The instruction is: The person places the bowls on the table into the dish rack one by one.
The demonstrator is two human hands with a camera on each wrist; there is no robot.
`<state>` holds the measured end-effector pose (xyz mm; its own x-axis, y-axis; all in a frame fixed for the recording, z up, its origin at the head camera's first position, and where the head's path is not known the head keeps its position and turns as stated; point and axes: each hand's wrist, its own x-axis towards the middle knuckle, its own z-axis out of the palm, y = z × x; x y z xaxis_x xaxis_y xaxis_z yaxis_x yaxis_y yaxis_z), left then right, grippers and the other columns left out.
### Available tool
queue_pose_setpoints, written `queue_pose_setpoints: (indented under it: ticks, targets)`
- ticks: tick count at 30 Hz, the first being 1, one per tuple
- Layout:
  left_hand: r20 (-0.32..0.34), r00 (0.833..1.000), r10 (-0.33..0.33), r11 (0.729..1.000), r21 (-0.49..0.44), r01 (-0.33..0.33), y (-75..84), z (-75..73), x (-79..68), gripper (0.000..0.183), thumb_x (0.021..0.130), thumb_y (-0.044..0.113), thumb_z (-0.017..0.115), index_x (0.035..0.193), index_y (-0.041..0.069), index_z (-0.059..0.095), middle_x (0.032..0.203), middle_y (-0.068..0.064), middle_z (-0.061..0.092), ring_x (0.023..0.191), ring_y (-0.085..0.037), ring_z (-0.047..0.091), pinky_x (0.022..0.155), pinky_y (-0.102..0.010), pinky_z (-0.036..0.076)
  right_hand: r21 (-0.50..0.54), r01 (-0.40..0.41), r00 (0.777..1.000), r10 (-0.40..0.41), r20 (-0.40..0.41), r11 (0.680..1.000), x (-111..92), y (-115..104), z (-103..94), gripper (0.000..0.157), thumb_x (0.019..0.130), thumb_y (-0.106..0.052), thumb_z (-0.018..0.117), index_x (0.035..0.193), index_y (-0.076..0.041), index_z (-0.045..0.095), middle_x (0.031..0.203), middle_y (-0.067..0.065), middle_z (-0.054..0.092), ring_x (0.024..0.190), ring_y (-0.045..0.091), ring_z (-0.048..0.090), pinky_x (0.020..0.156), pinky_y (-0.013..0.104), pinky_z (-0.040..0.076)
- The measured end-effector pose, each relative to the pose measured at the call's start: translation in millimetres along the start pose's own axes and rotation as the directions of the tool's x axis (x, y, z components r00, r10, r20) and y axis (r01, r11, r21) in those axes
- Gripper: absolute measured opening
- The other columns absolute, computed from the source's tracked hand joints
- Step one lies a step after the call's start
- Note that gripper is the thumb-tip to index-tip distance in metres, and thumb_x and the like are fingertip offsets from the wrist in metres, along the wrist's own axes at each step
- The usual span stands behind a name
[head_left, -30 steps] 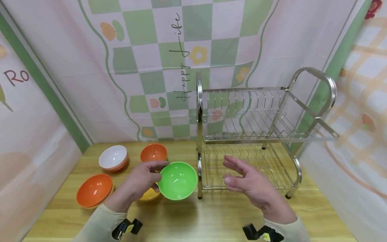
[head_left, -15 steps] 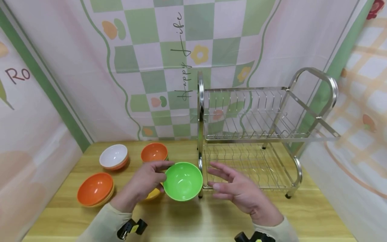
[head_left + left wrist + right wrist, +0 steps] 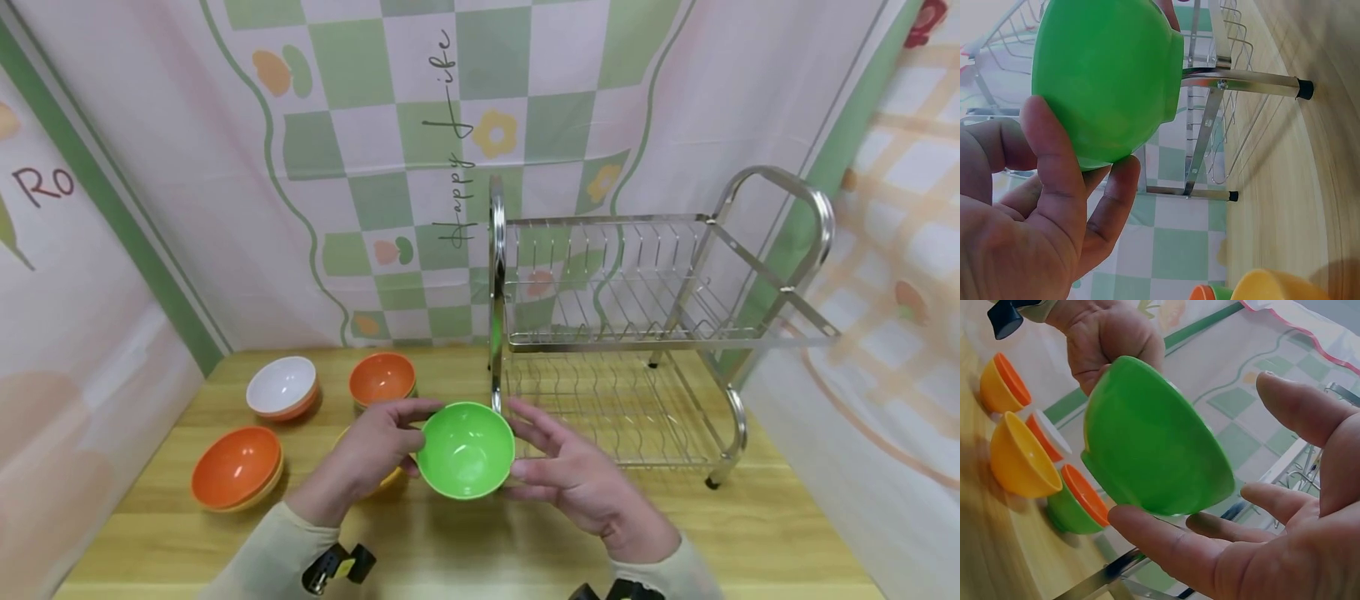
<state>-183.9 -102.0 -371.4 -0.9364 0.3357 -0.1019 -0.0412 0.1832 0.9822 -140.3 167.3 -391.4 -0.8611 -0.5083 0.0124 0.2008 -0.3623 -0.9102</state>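
A green bowl (image 3: 467, 450) is held above the table, its hollow facing the head camera. My left hand (image 3: 369, 450) grips the bowl's left rim between thumb and fingers; the left wrist view shows the thumb and fingertips on its outer wall. At the bowl's right side is my right hand (image 3: 581, 479), with fingers spread. In the right wrist view its fingers (image 3: 1172, 547) lie under or against the bowl's side, while the thumb (image 3: 1294, 406) stands away from it. A yellow bowl (image 3: 1019, 459) sits on the table, mostly hidden behind my left hand in the head view.
Left on the wooden table (image 3: 150, 533) stand an orange bowl (image 3: 236, 468) with yellow outside, a white-lined orange bowl (image 3: 282, 388) and an orange-lined bowl (image 3: 382, 379) with green outside. A two-tier metal dish rack (image 3: 607, 342) stands behind and right of my hands.
My left hand has carried the green bowl to the right. My right hand has come left from in front of the rack to the bowl's right side.
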Motion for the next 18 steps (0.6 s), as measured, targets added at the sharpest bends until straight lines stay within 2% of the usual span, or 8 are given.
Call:
queue_pose_setpoints:
  ticks: [10,18]
  targets:
    - [0.008,1.0,0.009,1.0,-0.018,-0.009,0.0,3.4,0.4,0.056,0.077,-0.012,0.052,0.131,-0.002,0.062,0.127,-0.017,0.062,0.075,-0.023,0.062,0.052,-0.032,0.055,-0.027,-0.009,1.0,0.009,0.003,1.0,1.4,5.2,1.2,0.092,0.086,0.007,0.069,0.159,-0.009,0.016,0.163,0.022,0.002,0.116,0.045,0.057,0.095,0.057,0.048]
    - [0.013,1.0,0.006,1.0,-0.025,-0.006,0.4,4.3,0.6,0.055,0.079,-0.011,0.052,0.133,-0.002,0.061,0.129,-0.017,0.061,0.078,-0.024,0.062,0.056,-0.034,0.057,-0.038,-0.013,1.0,0.013,-0.004,0.999,1.3,5.7,1.8,0.094,0.084,0.007,0.07,0.159,-0.007,0.015,0.163,0.02,-0.001,0.115,0.045,0.057,0.094,0.057,0.049]
